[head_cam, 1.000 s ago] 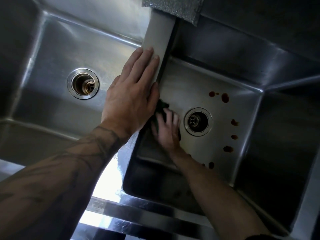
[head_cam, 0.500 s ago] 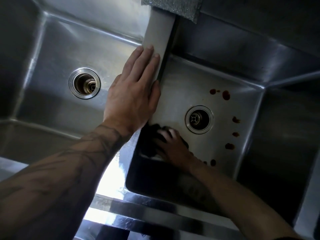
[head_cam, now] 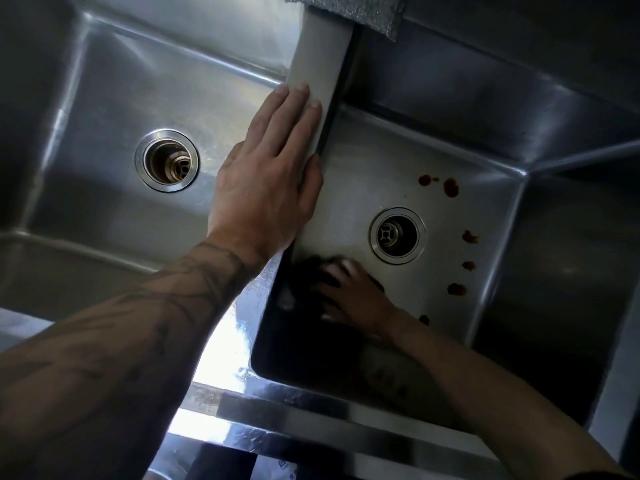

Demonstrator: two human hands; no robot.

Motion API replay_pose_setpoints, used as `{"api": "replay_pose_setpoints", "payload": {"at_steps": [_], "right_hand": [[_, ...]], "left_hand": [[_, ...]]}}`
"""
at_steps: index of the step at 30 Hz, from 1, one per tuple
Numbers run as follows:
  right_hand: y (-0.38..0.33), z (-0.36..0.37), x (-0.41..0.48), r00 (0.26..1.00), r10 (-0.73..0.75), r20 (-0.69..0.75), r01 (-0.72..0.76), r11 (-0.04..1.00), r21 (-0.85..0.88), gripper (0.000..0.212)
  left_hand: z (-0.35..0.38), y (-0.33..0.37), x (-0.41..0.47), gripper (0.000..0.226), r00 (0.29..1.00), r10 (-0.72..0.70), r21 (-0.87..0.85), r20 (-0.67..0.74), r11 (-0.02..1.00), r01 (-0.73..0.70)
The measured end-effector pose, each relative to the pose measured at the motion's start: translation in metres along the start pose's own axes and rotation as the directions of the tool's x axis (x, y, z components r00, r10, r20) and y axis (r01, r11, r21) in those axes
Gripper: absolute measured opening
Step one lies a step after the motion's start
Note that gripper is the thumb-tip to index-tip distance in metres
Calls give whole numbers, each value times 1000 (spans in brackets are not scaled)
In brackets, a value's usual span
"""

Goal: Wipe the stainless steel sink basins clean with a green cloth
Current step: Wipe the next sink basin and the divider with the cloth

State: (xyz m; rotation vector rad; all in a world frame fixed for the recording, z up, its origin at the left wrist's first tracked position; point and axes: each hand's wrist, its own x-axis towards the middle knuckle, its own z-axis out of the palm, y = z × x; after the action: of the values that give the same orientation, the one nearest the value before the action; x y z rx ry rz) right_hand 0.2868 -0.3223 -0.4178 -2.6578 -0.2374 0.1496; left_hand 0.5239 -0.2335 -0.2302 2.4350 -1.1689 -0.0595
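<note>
In the basin [head_cam: 433, 161], cloth [head_cam: 306, 276] under right hand [head_cam: 355, 299]

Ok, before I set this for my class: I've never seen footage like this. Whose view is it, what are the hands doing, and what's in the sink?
There is no machine here, only a person working with bare hands. The camera sits on their head and looks down into a double steel sink. The left hand lies flat on the divider between the basins. The right hand, motion-blurred, presses a dark cloth on the floor of the right basin, near its drain. Reddish-brown spots dot that basin's right side. A grey scouring pad hangs over the divider's far end.
</note>
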Motion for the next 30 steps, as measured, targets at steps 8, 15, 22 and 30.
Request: {"api": "replay_pose_setpoints", "payload": {"at_steps": [8, 15, 22, 30], "right_hand": [[-28, 11, 17, 995, 50, -83, -46, 998, 45, 33], [26, -16, 37, 860, 431, -274, -437, 898, 42, 32], [0, 0, -12, 997, 62, -50, -63, 998, -28, 39], [7, -8, 42, 624, 698, -353, -703, 698, 136, 34]], "left_hand": [[0, 1, -1, 53, 1000, -10, -9, 10, 1000, 10], [1, 0, 0, 53, 1000, -4, -2, 1, 1000, 4], [0, 0, -1, 53, 1000, -9, 6, 2, 1000, 9], [2, 0, -1, 52, 1000, -2, 4, -15, 1000, 2]]}}
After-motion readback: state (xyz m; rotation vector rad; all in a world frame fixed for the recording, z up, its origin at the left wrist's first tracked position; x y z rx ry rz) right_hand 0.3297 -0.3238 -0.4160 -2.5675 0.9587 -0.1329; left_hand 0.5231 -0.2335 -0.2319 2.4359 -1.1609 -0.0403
